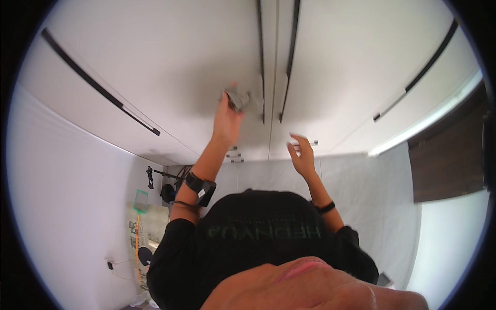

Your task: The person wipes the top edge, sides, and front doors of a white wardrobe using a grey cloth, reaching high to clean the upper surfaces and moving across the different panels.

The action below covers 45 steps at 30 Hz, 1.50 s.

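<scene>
My left hand (228, 116) is raised against the white cabinet door (155, 77), its fingers closed around a crumpled grey cloth (237, 100). The cloth is close to the door's long black handle (262, 89); motion blurs its edge, and whether it touches the door is hard to tell. Lower and to the right, my right hand (302, 155) hangs in the air in front of the cabinet's lower part, fingers apart and slightly bent, holding nothing. Another long black handle (288, 73) runs down the neighbouring door above it.
More black handles (85, 77) curve along the outer doors. A tripod-like stand (166, 174) and a green-framed swatter (141, 201) with an orange handle are by the left wall. A dark brown wooden panel (445, 155) is at the right, beyond the grey floor (348, 186).
</scene>
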Available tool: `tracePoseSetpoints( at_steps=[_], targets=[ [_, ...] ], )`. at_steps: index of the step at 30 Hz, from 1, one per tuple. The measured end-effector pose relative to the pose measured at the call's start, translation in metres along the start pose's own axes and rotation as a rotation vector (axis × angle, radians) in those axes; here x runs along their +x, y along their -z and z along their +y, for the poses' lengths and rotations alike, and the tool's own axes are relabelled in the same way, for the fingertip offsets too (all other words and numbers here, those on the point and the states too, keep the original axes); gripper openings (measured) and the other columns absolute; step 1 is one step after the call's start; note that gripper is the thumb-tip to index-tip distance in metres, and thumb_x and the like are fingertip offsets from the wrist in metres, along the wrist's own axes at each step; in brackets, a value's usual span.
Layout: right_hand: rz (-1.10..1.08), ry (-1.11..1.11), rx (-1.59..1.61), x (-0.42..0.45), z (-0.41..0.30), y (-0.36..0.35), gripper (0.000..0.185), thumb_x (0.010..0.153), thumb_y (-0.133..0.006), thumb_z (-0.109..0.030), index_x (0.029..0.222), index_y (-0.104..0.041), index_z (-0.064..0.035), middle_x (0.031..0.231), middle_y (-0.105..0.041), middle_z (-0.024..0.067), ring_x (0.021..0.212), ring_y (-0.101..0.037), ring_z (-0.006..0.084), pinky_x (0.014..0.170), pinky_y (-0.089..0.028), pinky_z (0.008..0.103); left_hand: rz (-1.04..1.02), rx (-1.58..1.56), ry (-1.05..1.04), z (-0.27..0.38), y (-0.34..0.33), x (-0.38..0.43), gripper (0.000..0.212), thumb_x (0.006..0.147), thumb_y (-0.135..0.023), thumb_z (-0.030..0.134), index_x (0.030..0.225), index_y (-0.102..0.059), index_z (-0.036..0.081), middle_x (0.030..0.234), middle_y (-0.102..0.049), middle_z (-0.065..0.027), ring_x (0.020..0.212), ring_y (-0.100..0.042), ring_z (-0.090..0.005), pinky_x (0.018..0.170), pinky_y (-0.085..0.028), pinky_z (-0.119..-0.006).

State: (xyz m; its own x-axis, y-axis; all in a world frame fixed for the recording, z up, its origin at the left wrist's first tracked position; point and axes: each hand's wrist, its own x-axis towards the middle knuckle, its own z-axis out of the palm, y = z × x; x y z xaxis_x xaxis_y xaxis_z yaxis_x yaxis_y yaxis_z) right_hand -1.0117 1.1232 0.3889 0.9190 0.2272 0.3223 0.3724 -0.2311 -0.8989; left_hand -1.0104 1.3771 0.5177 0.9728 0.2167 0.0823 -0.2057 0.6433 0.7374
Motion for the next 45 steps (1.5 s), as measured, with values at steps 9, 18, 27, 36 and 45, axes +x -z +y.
tracePoseSetpoints(
  at_steps=[9, 18, 27, 36, 45],
  targets=[
    [0.112, 0.010, -0.219, -0.010, 0.056, 0.001, 0.014, 0.088, -0.068, -0.009, 0.102, -0.068, -0.0057, 0.105, -0.064, 0.0175, 0.085, -0.066, 0.0295, 0.073, -0.054, 0.0373, 0.051, 1.512, -1.480, 0.065, -0.063, 0.093, 0.061, 0.102, -0.046, 0.041, 0.149, -0.041, 0.002, 0.155, -0.039, -0.0200, 0.142, -0.035, -0.0412, 0.115, -0.025, -0.055],
    [0.146, -0.239, -0.391, -0.043, 0.107, 0.040, 0.014, 0.090, -0.066, -0.017, 0.093, -0.072, -0.0045, 0.094, -0.066, 0.0170, 0.089, -0.066, 0.0312, 0.078, -0.053, 0.0415, 0.209, 1.770, -1.788, 0.202, -0.186, 0.138, 0.053, 0.075, -0.057, 0.003, 0.128, -0.058, -0.002, 0.156, -0.039, -0.0132, 0.143, -0.032, -0.0426, 0.112, -0.027, -0.061],
    [0.145, -0.339, -0.414, -0.045, 0.125, 0.025, 0.018, 0.092, -0.063, -0.020, 0.094, -0.072, -0.0043, 0.095, -0.067, 0.0180, 0.080, -0.069, 0.0295, 0.070, -0.055, 0.0390, 0.095, 1.717, -1.874, 0.235, -0.221, 0.151, 0.054, 0.082, -0.055, 0.010, 0.135, -0.053, -0.003, 0.151, -0.043, -0.0190, 0.140, -0.037, -0.0416, 0.115, -0.028, -0.055],
    [0.098, -0.206, -0.443, -0.041, 0.113, 0.025, 0.018, 0.092, -0.063, -0.019, 0.088, -0.071, -0.0041, 0.095, -0.067, 0.0176, 0.077, -0.069, 0.0293, 0.070, -0.054, 0.0408, -0.024, 1.770, -1.712, 0.185, -0.165, 0.133, 0.061, 0.087, -0.066, 0.030, 0.136, -0.051, -0.003, 0.148, -0.049, -0.0153, 0.138, -0.042, -0.0372, 0.108, -0.035, -0.053],
    [0.068, -0.320, -0.435, -0.058, 0.125, 0.026, 0.018, 0.093, -0.062, -0.020, 0.092, -0.072, -0.0047, 0.092, -0.067, 0.0169, 0.077, -0.069, 0.0290, 0.070, -0.055, 0.0408, 0.165, 1.515, -1.809, 0.204, -0.254, 0.150, 0.060, 0.100, -0.049, 0.029, 0.143, -0.037, -0.012, 0.148, -0.040, -0.0333, 0.140, -0.035, -0.0460, 0.118, -0.024, -0.052]
  ],
)
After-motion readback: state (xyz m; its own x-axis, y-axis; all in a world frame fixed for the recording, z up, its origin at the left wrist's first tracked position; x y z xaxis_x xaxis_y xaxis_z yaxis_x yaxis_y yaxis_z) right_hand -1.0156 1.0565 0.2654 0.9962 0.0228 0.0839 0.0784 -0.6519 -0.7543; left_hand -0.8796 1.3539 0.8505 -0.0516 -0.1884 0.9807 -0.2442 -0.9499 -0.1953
